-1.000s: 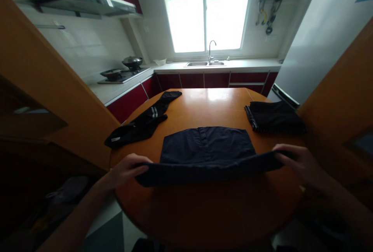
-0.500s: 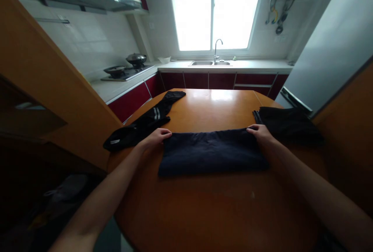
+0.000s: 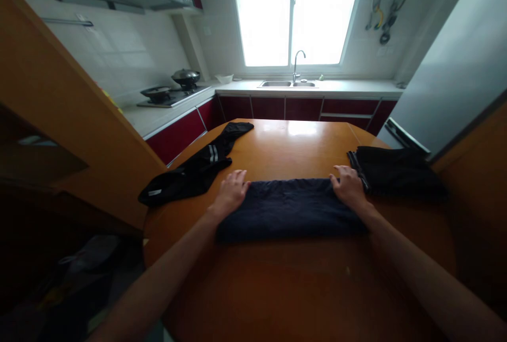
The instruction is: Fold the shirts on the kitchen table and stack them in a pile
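Your left hand (image 3: 231, 192) and right hand (image 3: 348, 188) rest loosely spread on both ends of the folded navy cloth (image 3: 292, 209), its long far edge straight between them, bare table (image 3: 293, 154) beyond and toward you, black garment (image 3: 190, 170) at left, black folded pile (image 3: 396, 172) just beside your right hand.

Pale bundle (image 3: 99, 251), possibly fabric, blurred

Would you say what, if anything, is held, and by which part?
Nothing looks gripped; the left hand and right hand rest at far corners of the navy cloth.
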### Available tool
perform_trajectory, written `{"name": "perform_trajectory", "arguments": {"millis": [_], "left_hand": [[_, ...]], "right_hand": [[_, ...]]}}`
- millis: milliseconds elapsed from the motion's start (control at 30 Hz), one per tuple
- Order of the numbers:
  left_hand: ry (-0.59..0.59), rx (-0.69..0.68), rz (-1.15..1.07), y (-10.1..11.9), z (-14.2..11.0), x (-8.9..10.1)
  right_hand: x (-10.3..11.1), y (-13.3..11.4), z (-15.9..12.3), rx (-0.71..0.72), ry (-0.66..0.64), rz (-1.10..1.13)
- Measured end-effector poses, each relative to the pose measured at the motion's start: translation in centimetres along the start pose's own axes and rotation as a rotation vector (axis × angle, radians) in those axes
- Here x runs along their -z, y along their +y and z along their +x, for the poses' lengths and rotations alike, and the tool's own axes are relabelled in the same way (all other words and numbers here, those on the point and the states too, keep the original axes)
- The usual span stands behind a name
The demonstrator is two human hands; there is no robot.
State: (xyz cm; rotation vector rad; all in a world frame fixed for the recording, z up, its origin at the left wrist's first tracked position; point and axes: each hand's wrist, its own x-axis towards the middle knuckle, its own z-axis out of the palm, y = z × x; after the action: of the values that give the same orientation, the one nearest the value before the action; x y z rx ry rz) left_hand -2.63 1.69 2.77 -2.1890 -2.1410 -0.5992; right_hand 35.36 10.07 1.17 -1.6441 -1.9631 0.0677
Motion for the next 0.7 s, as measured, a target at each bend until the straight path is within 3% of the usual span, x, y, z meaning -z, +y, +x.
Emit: {"name": "perform_trajectory", "arguments": {"millis": [67, 133, 200, 267, 400, 600, 700], "left_hand": [[-0.076, -0.225, -0.013, 5.1, -1.6, -1.6], [-0.156, -0.321, -0.014, 9.2, -3.1, -3.6], [-0.202, -0.340, 0.006, 11.6, -4.1, -5.2], [-0.216, -0.333, 0.025, 12.0, -4.5, -6.2], [-0.213, -0.273, 0.048, 8.8, -4.1, -5.9], [-0.178, -0.084, 0.106, 0.3, -3.8, -3.5], [-0.196, 0.003, 0.108, -2.9, -3.9, -2.3]], "right_hand": [[-0.6, -3.9, -2.4, 0.205, -0.073, 0.014], [-1.7, -7.3, -4.9, 0.353, -0.206, 0.013], [-3.1, -9.2, -6.9, 0.392, -0.325, -0.002], [-4.1, -9.3, -7.9, 0.360, -0.382, -0.020], [-4.4, -5.8, -7.0, 0.290, -0.402, -0.054], [-2.5, 2.5, -4.6, 0.152, -0.322, -0.156], [-1.5, 5.3, -4.1, 0.109, -0.306, -0.170]]}}
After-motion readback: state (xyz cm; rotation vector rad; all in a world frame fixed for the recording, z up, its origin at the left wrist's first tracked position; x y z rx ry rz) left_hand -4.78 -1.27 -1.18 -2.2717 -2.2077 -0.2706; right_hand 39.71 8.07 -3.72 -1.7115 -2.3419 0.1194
